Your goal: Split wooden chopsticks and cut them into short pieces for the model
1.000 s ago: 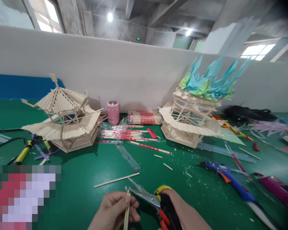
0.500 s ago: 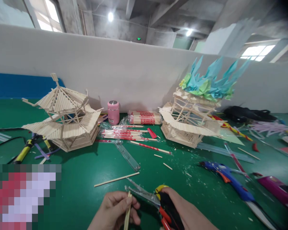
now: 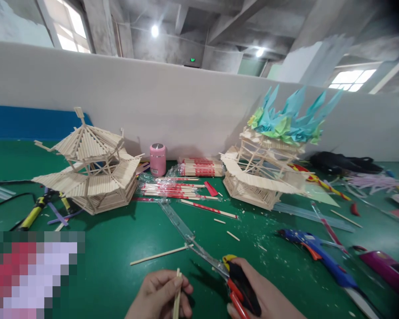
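Note:
Near the bottom centre, my left hand (image 3: 164,293) pinches a few short wooden sticks (image 3: 177,296), held upright. To its right, my right hand (image 3: 257,288) is closed around the black, red and yellow handles of cutters (image 3: 236,288). Their long metal blades point up and left, apart from the held sticks. A clear plastic strip (image 3: 177,221) lies beyond the blades, its near end meeting them in the view. One loose stick (image 3: 159,254) rests on the green table above my left hand.
Stick-built pavilions stand at left (image 3: 96,181) and right (image 3: 259,177), the right one topped with blue paper. Between them are a pink flask (image 3: 158,160) and wrapped stick bundles (image 3: 202,168). A blue glue gun (image 3: 319,252) lies at right, a yellow-black tool (image 3: 35,215) at left.
The cutters have moved right and slightly down, away from the sticks in my left hand. My left hand keeps its pinch. The whole view has shifted slightly.

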